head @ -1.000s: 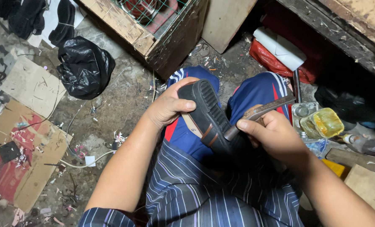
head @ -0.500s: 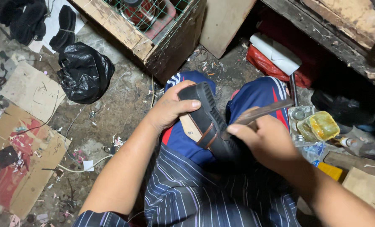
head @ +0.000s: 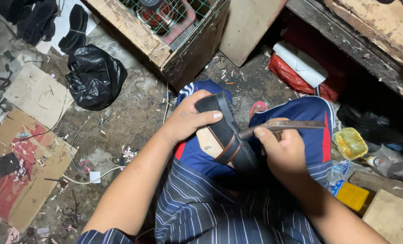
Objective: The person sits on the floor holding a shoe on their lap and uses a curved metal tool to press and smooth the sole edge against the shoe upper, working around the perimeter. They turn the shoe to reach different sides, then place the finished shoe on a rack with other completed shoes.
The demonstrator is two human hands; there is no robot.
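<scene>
A black sandal (head: 226, 135) with a tan inner sole rests on my lap, over blue trousers. My left hand (head: 190, 118) grips its front end, thumb laid across the top edge. My right hand (head: 283, 151) is closed on a long rusty metal blade (head: 285, 125), whose end meets the sandal's side near the strap. The blade's other end points right over my thigh.
A black plastic bag (head: 95, 77) lies on the dirty floor at the left, beside flattened cardboard (head: 23, 180). A wooden crate with wire mesh (head: 165, 31) stands ahead. A yellow-lidded tub (head: 350, 143) and a yellow tin (head: 353, 196) sit at the right.
The sandal has been turned so more of its tan inner sole shows. My right hand has shifted slightly and the blade now lies more level against the sandal's side.
</scene>
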